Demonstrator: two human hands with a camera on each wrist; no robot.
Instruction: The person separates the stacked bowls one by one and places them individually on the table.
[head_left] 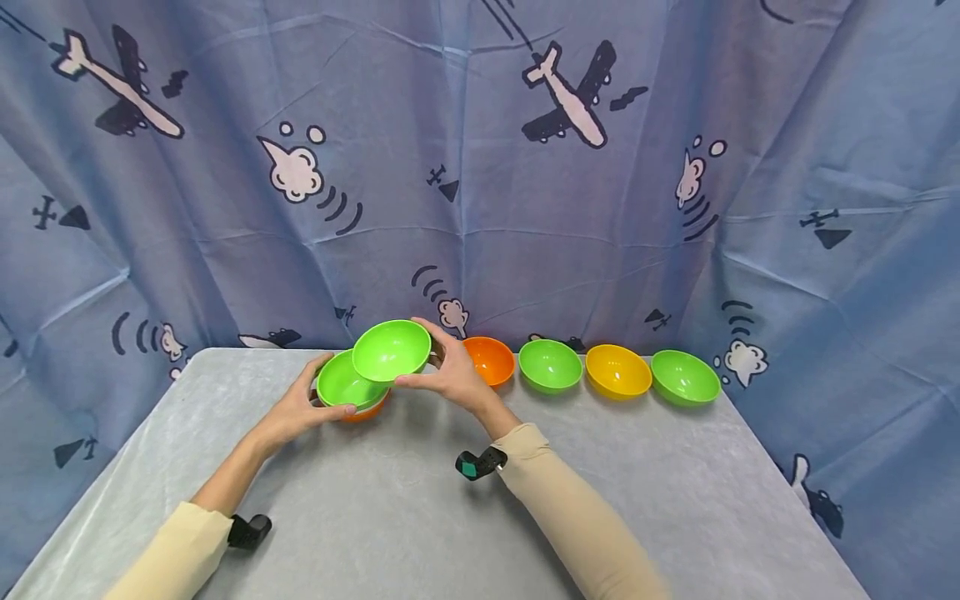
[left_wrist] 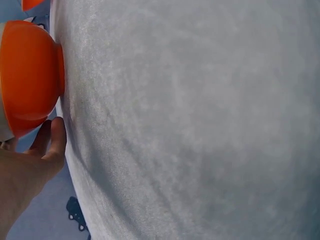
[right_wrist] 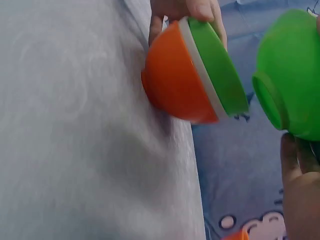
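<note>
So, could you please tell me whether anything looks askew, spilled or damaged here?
Nothing stands out: I see no spill or damage. The raised green bowl is apart from the nested bowls, but the right hand holds it, and the left hand grips those.

Your head view faces forward and down; your closer, sideways-turned wrist views share the stacked orange bowl (left_wrist: 31,75).

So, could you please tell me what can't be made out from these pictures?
Head view: the left part of the orange row bowl, behind the right hand.
Right wrist view: most of the pale layer, nested between the stacked orange bowl and stacked green bowl.
Right wrist view: part of the held green bowl, cut off by the right edge.
</note>
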